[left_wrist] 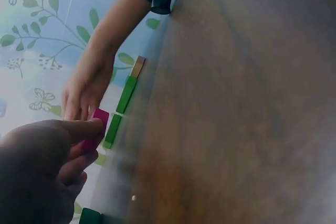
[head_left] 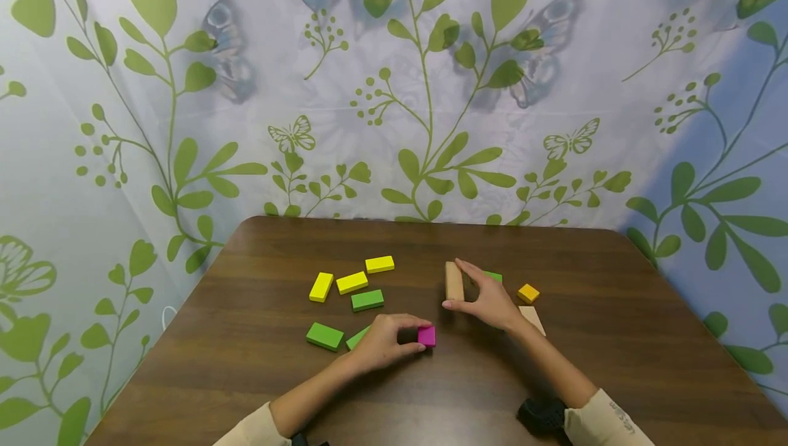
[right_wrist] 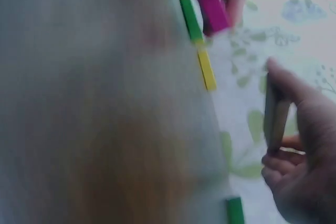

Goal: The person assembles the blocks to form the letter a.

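Observation:
My left hand (head_left: 383,342) pinches a magenta block (head_left: 427,336) between thumb and fingers near the table's middle. The left wrist view shows the same magenta block (left_wrist: 98,123) in the fingertips. Farther back and to the right, my right hand (head_left: 490,302) grips a plain wooden block (head_left: 454,282) by its ends. That wooden block (right_wrist: 277,113) appears in the right wrist view between thumb and fingers, apart from the magenta block (right_wrist: 212,10). A green block (head_left: 494,276) is partly hidden behind the right hand. Another green block (head_left: 356,339) is partly covered by the left hand.
Three yellow blocks (head_left: 352,283) lie at the left on the brown table (head_left: 468,391), with green blocks (head_left: 325,336) nearer me. To the right are a small orange block (head_left: 528,293) and a pale wooden piece (head_left: 533,319). A leaf-patterned curtain (head_left: 345,124) hangs behind the table.

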### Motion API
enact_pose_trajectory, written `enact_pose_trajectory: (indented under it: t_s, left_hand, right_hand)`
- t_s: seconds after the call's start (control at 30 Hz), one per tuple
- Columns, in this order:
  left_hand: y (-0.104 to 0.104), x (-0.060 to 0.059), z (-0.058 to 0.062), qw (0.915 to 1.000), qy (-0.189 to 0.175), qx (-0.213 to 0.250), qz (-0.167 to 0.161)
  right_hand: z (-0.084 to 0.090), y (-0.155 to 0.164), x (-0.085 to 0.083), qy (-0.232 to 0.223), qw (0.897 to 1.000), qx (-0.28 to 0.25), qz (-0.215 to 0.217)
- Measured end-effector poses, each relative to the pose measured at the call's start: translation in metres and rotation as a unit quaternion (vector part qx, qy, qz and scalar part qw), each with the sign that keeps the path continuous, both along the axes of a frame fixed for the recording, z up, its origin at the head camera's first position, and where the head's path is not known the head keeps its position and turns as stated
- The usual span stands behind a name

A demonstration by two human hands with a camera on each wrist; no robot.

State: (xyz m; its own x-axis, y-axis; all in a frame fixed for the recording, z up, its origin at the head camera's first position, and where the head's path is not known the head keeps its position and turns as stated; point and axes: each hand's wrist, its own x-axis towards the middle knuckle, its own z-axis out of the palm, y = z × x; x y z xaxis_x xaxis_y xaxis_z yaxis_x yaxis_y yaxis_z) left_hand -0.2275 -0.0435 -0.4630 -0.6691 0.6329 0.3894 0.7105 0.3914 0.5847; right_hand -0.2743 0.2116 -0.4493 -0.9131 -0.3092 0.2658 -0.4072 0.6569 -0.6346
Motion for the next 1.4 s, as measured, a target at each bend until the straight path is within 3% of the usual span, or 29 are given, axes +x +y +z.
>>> enact_pose_trajectory:
  t_s: [0.27,0.43,0.67,0.93,1.07,1.4]
  left_hand:
    - [-0.001,0.002,-0.007,0.9991,0.018,-0.036,-0.015]
    - [0.000,0.003,-0.008,0.9984,0.022,-0.049,-0.016]
    - [0.001,0.006,-0.006,0.9969,0.036,-0.062,-0.032]
    - [0.002,0.008,-0.010,0.9976,0.038,-0.054,-0.021]
    - [0.001,0.010,-0.011,0.9983,0.034,-0.046,-0.015]
    - [0.001,0.010,-0.016,0.9994,0.026,-0.021,0.014]
  right_hand:
    - [-0.025,-0.017,0.006,-0.010,0.999,0.033,0.028]
    - [-0.032,-0.021,0.006,0.012,0.998,0.044,0.038]
    - [-0.034,-0.022,0.006,0.011,0.997,0.063,0.051]
    - [-0.032,-0.007,0.002,-0.042,0.993,0.026,0.110]
    - [-0.031,-0.002,-0.001,-0.038,0.990,0.023,0.132]
    - [-0.034,-0.009,-0.002,-0.026,0.994,0.004,0.110]
